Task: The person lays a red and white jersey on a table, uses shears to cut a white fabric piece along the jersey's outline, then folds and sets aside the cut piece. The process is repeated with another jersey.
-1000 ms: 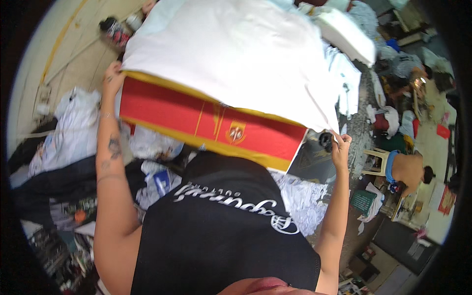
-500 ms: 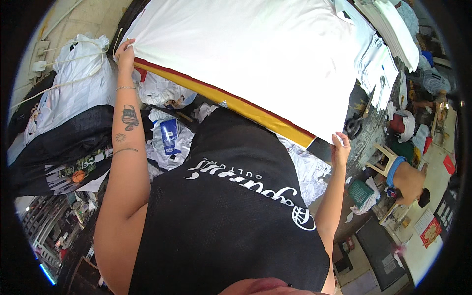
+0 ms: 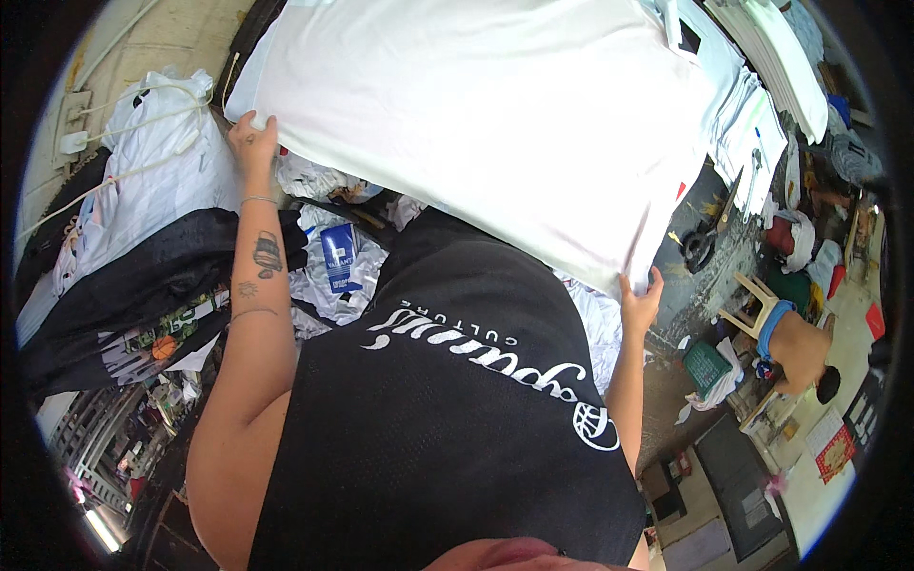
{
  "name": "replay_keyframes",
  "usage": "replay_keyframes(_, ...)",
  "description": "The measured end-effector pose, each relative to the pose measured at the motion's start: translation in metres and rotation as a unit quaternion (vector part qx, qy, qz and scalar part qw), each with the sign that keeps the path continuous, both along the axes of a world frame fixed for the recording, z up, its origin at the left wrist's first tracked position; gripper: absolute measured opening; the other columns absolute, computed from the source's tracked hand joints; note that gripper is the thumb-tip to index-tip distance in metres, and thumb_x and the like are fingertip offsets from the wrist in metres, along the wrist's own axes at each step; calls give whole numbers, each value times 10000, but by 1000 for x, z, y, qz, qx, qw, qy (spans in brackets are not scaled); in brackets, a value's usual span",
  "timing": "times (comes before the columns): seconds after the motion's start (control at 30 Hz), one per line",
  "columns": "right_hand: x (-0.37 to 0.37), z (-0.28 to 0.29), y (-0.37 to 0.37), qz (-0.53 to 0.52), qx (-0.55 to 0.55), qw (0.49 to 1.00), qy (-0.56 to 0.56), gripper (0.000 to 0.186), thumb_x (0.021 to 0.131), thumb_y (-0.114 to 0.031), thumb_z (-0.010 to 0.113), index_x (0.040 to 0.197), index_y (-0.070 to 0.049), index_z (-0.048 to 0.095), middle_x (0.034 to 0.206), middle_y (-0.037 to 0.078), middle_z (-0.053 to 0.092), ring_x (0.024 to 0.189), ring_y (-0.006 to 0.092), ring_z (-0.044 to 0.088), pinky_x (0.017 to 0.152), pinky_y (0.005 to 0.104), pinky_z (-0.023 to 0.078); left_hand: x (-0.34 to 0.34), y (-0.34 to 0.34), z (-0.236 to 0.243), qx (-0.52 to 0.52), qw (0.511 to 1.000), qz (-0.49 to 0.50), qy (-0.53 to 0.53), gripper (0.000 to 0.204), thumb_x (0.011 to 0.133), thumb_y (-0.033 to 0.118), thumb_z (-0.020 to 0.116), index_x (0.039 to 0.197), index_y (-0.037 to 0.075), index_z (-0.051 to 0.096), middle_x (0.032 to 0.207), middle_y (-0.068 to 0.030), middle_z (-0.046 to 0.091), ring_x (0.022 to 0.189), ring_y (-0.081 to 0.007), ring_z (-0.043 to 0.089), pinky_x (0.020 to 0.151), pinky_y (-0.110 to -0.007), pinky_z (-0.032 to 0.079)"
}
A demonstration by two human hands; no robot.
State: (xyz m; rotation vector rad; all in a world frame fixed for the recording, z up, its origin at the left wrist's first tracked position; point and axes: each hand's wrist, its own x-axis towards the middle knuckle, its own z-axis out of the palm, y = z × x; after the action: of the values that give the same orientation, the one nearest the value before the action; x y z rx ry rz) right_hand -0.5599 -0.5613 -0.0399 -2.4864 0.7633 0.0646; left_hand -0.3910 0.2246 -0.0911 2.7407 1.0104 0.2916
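A large white sheet of fabric is stretched out flat in front of me. My left hand grips its near left corner and my right hand grips its near right corner. Both arms are held out, and the sheet covers whatever lies beneath it. My black sleeveless top with white lettering fills the lower middle of the view.
White garments with cords and black clothes are heaped at the left. Crumpled clear bags with a blue card lie below the sheet. Black scissors rest at the right beside stacked white fabric. Another person crouches at far right.
The red and yellow band seen under the white sheet has gone out of sight. The sheet now lies flatter and wider, and both my hands have moved outward along its near edge.
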Motion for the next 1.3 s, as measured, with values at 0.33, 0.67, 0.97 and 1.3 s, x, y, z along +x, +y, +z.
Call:
replay_keyframes(0.33,-15,10,18,-55,20,996,69,825,762,-119,808,1482,-51,411,1071,212,677,902,347,673,855,442,536,70,-101,49,-74,960,-20,271,662,930,235,563,1567,170,398,1559,-247,425,1439,-461,397,1190,-526,357)
replay_keyframes(0.67,36,20,27,202,-89,975,12,758,833,-133,831,1514,-71,505,1531,316,422,1415,487,425,1160,512,384,318,-149,28,-75,912,-393,-85,655,922,267,548,1547,98,448,1532,-266,488,1425,-446,448,1192,-500,373)
replay_keyframes(0.97,212,17,32,203,-77,975,-45,639,912,-179,770,1496,-79,531,1506,296,472,1375,477,460,1161,528,376,440,-127,-6,119,961,-249,-32,395,1008,285,566,1371,141,623,1403,-190,593,1267,-402,568,1051,-535,467)
replay_keyframes(1.3,532,-40,-18,238,-291,916,-137,539,992,-420,633,1488,-215,577,1608,233,415,1396,469,471,1154,623,345,484,-107,-38,89,965,-224,-100,287,1021,332,599,1232,166,699,1303,-111,663,1232,-356,582,1075,-493,438)
